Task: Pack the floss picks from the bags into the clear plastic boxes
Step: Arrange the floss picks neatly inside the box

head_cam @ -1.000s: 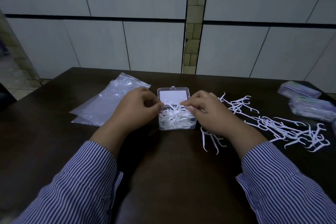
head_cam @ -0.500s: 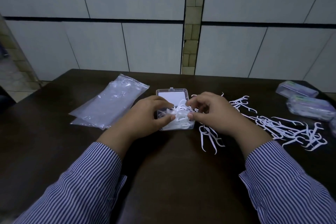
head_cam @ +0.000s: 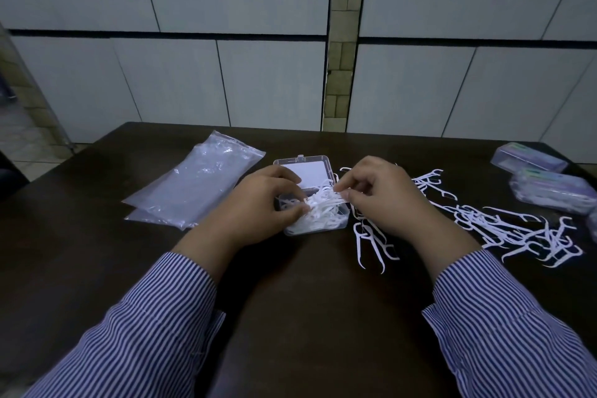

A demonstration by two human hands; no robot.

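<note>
Dark, smooth brown desk (head_cam: pixel 307 317) under everything. In the middle, a small clear plastic box (head_cam: pixel 315 200), hard and see-through, with rounded corners and its flat lid open at the back. Inside the box, a messy white heap of floss picks (head_cam: pixel 323 215): thin, bendy plastic, each with a pointy tail and a little forked head. Left hand (head_cam: pixel 258 203) with curled fingers, pinching picks at the left side of the heap. Right hand (head_cam: pixel 381 195) with curled fingers too, pinching picks at the right side, over the box. More loose floss picks (head_cam: pixel 517 229) scattered flat to the right. Crinkly, shiny clear bags (head_cam: pixel 197 184) to the left. Shut purple boxes (head_cam: pixel 549 189) at the far right. Striped blue-and-white sleeves (head_cam: pixel 145 333) near the bottom.
</note>
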